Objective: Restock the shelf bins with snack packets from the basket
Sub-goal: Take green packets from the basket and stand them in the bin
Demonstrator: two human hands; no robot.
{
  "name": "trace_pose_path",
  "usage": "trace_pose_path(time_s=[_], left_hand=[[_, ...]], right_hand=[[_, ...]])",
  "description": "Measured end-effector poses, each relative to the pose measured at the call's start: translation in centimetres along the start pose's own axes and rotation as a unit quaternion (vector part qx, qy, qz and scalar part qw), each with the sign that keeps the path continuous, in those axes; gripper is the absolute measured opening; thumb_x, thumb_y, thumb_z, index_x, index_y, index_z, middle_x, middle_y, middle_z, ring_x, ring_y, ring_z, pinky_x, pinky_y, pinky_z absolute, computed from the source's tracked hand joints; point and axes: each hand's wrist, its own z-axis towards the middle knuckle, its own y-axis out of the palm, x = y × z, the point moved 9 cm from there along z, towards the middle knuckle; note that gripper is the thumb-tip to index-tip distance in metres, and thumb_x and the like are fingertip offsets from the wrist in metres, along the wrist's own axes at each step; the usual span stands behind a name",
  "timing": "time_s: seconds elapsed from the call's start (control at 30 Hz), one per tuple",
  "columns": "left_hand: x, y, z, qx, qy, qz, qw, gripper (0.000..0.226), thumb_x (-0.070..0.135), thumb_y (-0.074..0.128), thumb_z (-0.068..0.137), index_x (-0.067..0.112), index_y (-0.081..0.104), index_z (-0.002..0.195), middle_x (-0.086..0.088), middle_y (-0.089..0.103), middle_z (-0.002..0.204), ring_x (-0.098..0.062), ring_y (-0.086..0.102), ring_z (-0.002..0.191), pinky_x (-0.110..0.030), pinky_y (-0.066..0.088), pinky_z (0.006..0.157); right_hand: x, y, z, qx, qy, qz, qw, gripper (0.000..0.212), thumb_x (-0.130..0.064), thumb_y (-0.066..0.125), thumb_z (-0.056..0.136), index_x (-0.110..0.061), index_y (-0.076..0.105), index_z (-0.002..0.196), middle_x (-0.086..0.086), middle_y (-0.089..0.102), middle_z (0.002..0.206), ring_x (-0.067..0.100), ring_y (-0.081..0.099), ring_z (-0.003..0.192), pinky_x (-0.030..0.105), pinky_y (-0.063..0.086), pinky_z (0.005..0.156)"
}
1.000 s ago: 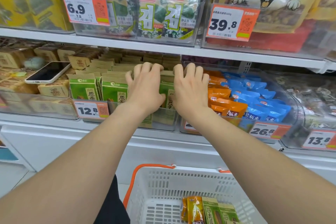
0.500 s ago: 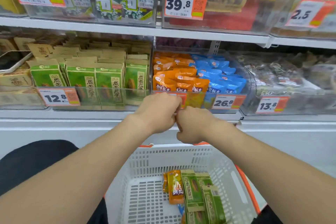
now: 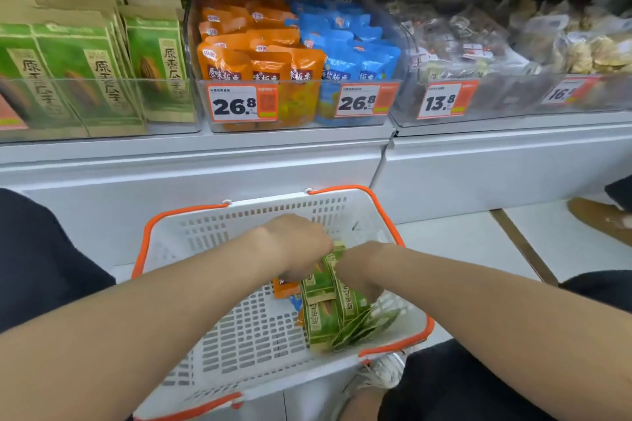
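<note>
Where they hovered before, left hand [image 3: 298, 244], right hand [image 3: 359, 271] now in basket [image 3: 266, 202], fingers [image 3: 301, 272] gripping green packets [image 3: 328, 321]

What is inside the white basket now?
A fanned bunch of green packets, one orange packet and a bit of blue wrapper beside it. The left hand and right hand reach onto the green packets; their fingers and whatever lies underneath are covered.

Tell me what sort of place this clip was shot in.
Most likely a supermarket or convenience store aisle: clear bins packed with packets, orange price tags on the bin fronts, and a plastic basket with orange handles.
</note>
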Motion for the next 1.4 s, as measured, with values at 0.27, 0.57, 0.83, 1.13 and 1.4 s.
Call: trace_pose_path(time_s=[0.27, 0.57, 0.83, 1.13, 1.4], left_hand=[[2.1, 3.1, 1.6, -0.03, 0.042, 0.031, 0.998, 0.018, 0.01, 0.052, 0.095, 0.018, 0.067, 0.1, 0.0, 0.066, 0.088, -0.022, 0.063, 0.069, -0.042, 0.06, 0.065], [1.1, 3.6, 2.0, -0.035, 0.032, 0.031, 0.998, 0.028, 0.01, 0.048, 0.096, 0.018, 0.067, 0.116, 0.001, 0.06, 0.083, -0.021, 0.06, 0.068, -0.037, 0.054, 0.059], [0.2, 3.9, 1.1, -0.099, -0.011, -0.001, 0.995, 0.022, -0.005, 0.053, 0.094, 0.015, 0.059, 0.101, -0.001, 0.052, 0.08, -0.017, 0.049, 0.061, -0.034, 0.045, 0.056], [-4.5, 5.1, -1.2, -0.131, -0.132, -0.275, 0.943, 0.033, 0.023, 0.049, 0.105, 0.007, 0.046, 0.133, -0.007, 0.063, 0.112, -0.023, 0.062, 0.097, -0.039, 0.054, 0.087], [-12.6, 5.2, -5.6, 0.051, -0.333, -0.652, 0.679, 0.03, 0.035, 0.068, 0.097, 0.008, 0.068, 0.11, -0.009, 0.078, 0.093, -0.023, 0.077, 0.078, -0.04, 0.064, 0.077]], right_hand=[[-2.0, 6.8, 2.1, -0.02, -0.043, -0.033, 0.998, 0.022, -0.009, 0.073, 0.09, -0.01, 0.057, 0.076, 0.003, 0.064, 0.082, 0.023, 0.068, 0.081, 0.038, 0.062, 0.078], [-0.8, 7.7, 2.5, -0.092, -0.019, -0.001, 0.996, 0.029, -0.013, 0.078, 0.086, -0.007, 0.068, 0.112, 0.007, 0.067, 0.111, 0.028, 0.065, 0.102, 0.04, 0.059, 0.085], [0.8, 0.4, 2.6, 0.124, -0.016, 0.105, 0.987, 0.02, -0.01, 0.061, 0.099, -0.017, 0.066, 0.117, -0.001, 0.063, 0.096, 0.023, 0.06, 0.085, 0.034, 0.05, 0.066], [4.4, -7.5, -0.2, 0.342, 0.047, 0.305, 0.887, 0.033, -0.005, 0.057, 0.084, -0.024, 0.053, 0.111, 0.005, 0.066, 0.098, 0.03, 0.062, 0.09, 0.04, 0.052, 0.066], [7.6, -9.5, -1.6, 0.447, 0.134, 0.557, 0.686, 0.036, 0.009, 0.045, 0.087, -0.012, 0.046, 0.116, 0.009, 0.06, 0.087, 0.039, 0.067, 0.075, 0.038, 0.051, 0.05]])
